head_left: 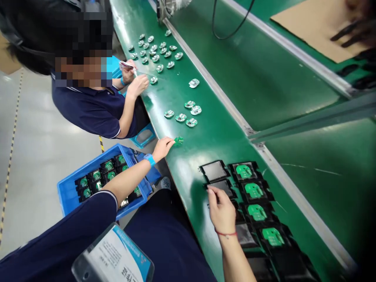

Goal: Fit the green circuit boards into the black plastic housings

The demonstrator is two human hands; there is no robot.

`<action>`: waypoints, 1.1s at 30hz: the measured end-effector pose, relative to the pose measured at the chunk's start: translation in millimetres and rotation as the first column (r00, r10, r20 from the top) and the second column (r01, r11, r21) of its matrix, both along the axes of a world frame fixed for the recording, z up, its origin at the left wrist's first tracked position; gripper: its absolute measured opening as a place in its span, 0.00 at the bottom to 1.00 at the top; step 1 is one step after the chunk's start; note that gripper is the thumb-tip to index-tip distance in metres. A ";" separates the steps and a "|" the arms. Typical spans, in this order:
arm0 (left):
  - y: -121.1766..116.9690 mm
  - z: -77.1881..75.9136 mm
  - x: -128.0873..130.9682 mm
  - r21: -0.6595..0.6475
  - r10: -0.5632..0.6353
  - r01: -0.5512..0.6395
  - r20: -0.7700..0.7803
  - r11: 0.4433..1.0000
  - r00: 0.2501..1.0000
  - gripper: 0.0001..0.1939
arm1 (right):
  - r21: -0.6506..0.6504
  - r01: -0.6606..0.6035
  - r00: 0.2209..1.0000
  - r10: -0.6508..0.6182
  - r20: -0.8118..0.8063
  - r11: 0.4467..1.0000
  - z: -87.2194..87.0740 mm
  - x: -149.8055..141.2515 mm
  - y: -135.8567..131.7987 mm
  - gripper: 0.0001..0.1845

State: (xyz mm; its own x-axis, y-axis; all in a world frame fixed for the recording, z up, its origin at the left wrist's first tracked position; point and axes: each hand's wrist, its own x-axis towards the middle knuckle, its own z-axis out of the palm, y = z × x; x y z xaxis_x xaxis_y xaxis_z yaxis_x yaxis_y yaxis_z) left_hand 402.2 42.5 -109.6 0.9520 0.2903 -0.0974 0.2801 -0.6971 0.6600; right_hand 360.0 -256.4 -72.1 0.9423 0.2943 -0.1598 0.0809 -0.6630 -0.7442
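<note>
My left hand [163, 149], with a blue band on its wrist, pinches a small green circuit board [179, 141] by its edge, over the near side of the green bench. My right hand [222, 209], a red string at its wrist, has thumb and fingertips closed at the left edge of a black frame [223, 187] with a dark flat panel. That frame lies in a column behind and under the hand. Just above it is another black frame with a grey panel [214, 171]. Alongside runs a second column of black frames, several bearing a green circuit board [254, 190].
Several green-and-silver boards [181, 117] lie along the green bench [205, 145]. On the left, a co-worker [91, 105] handles small parts at the bench edge. A blue bin [63, 194] of framed boards stands beside me. A metal rail [214, 86] runs along the bench.
</note>
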 end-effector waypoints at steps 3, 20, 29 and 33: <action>-42.3 18.6 -19.0 -0.320 -0.101 0.063 -0.102 0.945 0.990 0.14 | -0.045 -0.065 0.988 0.071 0.137 0.997 12.9 7.4 18.6 0.18; -136.0 31.4 -1.1 -0.005 -0.211 0.212 -0.117 0.977 0.970 0.12 | -0.450 -0.052 0.955 0.175 0.238 0.892 -29.1 79.8 -11.6 0.16; -147.6 17.4 -8.1 0.285 -0.626 0.651 -0.184 0.704 0.758 0.18 | -0.495 -0.102 0.961 0.214 0.176 0.863 -45.5 84.8 -1.6 0.18; -154.3 9.1 -6.8 0.323 -0.636 0.673 -0.226 0.666 0.738 0.24 | -0.511 -0.099 0.962 0.213 0.169 0.854 -44.4 85.2 0.9 0.17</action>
State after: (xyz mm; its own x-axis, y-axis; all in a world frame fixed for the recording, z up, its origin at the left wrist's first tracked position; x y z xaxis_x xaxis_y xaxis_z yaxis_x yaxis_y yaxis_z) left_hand 395.3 -111.8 -100.5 0.9030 -0.3743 -0.2108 -0.2986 -0.8997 0.3183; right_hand 445.3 -255.6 -116.4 0.9182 0.3757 -0.1254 0.3319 -0.9026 -0.2743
